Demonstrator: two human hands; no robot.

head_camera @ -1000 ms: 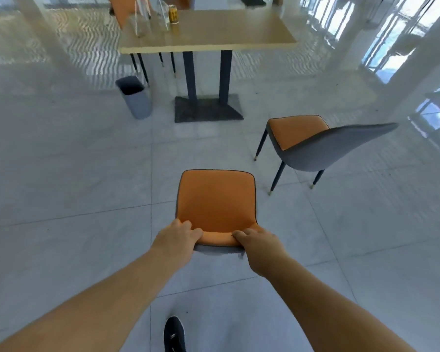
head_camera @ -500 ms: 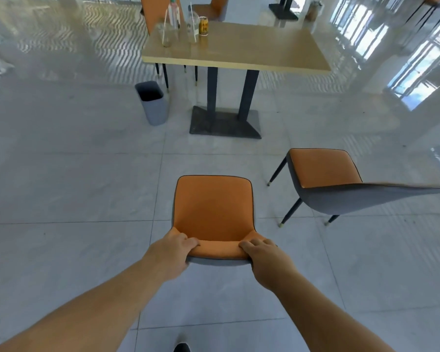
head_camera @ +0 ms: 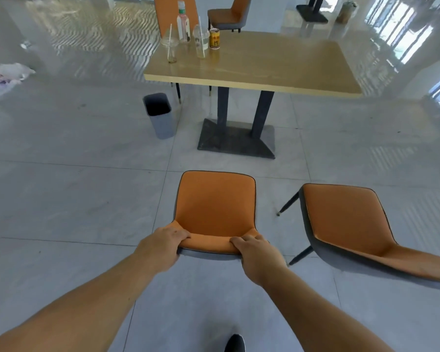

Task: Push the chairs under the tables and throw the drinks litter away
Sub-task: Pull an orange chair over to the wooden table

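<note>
An orange chair with a grey shell stands in front of me, facing the wooden table. My left hand and my right hand both grip the top edge of its backrest. A second orange chair stands just to its right, turned sideways. On the table's far left corner stand two clear plastic cups with straws, a bottle and a yellow can. A grey bin sits on the floor left of the table's base.
Another orange chair stands at the table's far side, and one more behind it. White bags lie on the floor at far left. The table's dark base is straight ahead. My shoe shows at the bottom.
I have moved forward with the chair in both hands; the table and bin are nearer, and the second chair has slid to my right side.
</note>
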